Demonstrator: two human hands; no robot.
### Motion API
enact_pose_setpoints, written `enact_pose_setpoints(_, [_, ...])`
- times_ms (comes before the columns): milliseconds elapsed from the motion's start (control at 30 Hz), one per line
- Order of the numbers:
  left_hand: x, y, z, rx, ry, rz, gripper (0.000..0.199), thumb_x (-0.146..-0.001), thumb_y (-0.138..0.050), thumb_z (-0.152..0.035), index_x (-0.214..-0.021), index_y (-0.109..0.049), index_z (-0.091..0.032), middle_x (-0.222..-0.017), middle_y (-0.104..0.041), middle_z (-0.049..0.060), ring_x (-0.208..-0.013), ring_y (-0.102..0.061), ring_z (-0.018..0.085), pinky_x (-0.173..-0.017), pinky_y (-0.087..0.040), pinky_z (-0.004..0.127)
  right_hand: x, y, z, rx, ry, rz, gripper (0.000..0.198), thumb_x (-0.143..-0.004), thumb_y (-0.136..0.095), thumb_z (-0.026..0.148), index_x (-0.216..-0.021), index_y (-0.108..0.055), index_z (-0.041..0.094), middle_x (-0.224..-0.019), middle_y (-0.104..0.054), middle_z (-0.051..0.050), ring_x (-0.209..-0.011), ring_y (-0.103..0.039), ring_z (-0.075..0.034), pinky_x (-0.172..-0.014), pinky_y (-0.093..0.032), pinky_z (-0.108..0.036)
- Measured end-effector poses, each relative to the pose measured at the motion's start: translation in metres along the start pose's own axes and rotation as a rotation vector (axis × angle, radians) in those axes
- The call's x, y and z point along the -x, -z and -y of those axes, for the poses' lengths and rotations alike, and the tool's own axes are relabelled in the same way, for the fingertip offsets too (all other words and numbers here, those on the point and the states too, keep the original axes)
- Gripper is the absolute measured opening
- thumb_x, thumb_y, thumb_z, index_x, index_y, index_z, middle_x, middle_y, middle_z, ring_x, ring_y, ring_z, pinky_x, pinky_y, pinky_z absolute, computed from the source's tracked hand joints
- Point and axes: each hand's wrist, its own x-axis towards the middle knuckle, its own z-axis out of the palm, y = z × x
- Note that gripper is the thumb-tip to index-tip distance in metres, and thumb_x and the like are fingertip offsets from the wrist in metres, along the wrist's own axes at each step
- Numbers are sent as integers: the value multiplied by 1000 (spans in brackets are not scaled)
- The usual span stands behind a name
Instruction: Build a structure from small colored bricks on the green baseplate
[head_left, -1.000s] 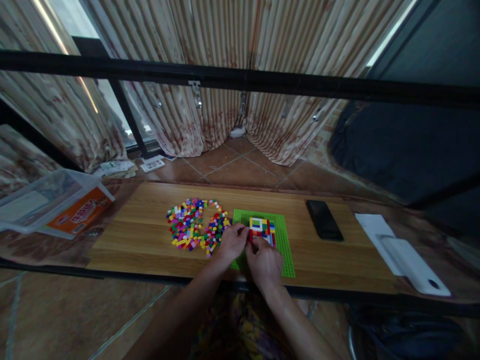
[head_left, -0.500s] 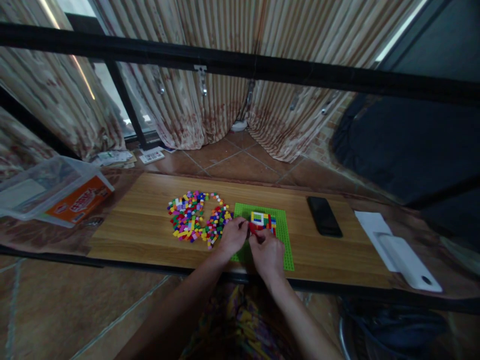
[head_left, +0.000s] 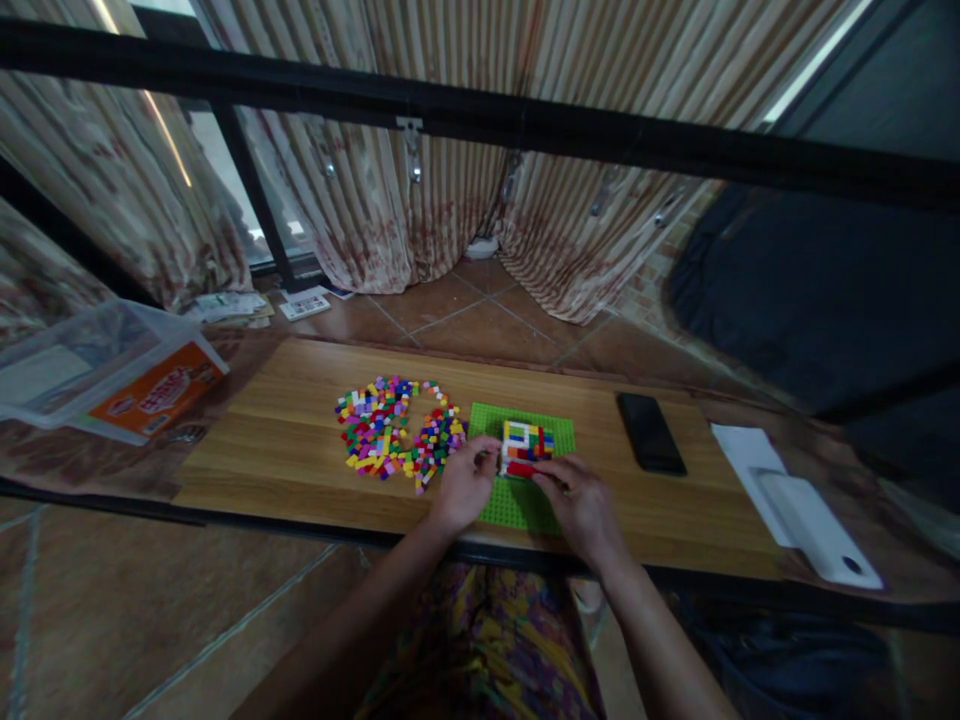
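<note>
A green studded baseplate [head_left: 517, 512] lies on the wooden table. On it stands a low structure of toy bricks [head_left: 529, 438] in white, yellow, blue, green and red. My right hand [head_left: 586, 506] pinches the right end of a long red brick [head_left: 520, 469] at the structure's near side; whether the brick is pressed down cannot be made out. At the structure's left edge is my left hand [head_left: 465, 488], fingers curled and thumb and forefinger close together. Anything between those fingertips is too small to name.
Loose colourful bricks [head_left: 375, 440] spread left of the baseplate. A black phone [head_left: 650, 433] lies to the right, with a white device [head_left: 825, 530] and paper [head_left: 750, 470] beyond. A clear plastic bin [head_left: 112, 350] with an orange label stands far left. A dark bar [head_left: 480, 110] crosses above.
My hands have moved apart. My right hand shifted right and now grips the red brick's right end, so more of the red brick and the structure shows.
</note>
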Motion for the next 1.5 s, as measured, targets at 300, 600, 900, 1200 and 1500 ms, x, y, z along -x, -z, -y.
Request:
enact_pose_setpoints(300, [15, 5, -3, -183, -154, 63, 22, -81, -54, -11, -93, -68, -21, -89, -66, 3, -79, -61, 14, -75, -49, 26, -8, -4, -5, 63, 89, 63, 20, -88, -55, 31, -90, -74, 24, -93, -68, -5, -88, -62, -18, -80, -48, -30])
enact_pose_setpoints(600, [15, 5, -2, -207, -168, 69, 15, -82, -57, -15, -92, -68, -20, -85, -64, 2, -75, -61, 13, -73, -49, 25, -8, -3, 0, 78, 91, 92, 21, -90, -54, 31, -92, -73, 22, -92, -67, -5, -89, -61, -18, -81, -48, -29])
enact_pose_setpoints(900, [11, 0, -4, -146, -146, -6, 23, -82, -55, -12, -102, -63, -20, -92, -68, 2, -79, -64, 13, -74, -52, 25, -12, -8, 9, 85, -9, -88, 21, -89, -55, 33, -82, -71, 19, -82, -67, -6, -75, -63, -19, -72, -47, -30])
enact_pose_setpoints(1200, [11, 0, -8, -173, -112, -13, 23, -84, -54, -15, -105, -62, -20, -94, -69, 2, -80, -65, 13, -73, -53, 24, -13, -8, 2, 144, 80, -25, 21, -91, -52, 28, -90, -71, 21, -92, -67, -6, -84, -62, -19, -78, -47, -30])
enact_pose_setpoints(1500, [-3, -2, -9, -292, -155, -35, 14, -86, -55, -18, -95, -66, -20, -95, -71, 3, -87, -66, 15, -80, -52, 27, -26, -4, 7, 238, 37, -13, 18, -89, -54, 26, -85, -71, 21, -88, -67, -6, -82, -61, -20, -75, -46, -31])
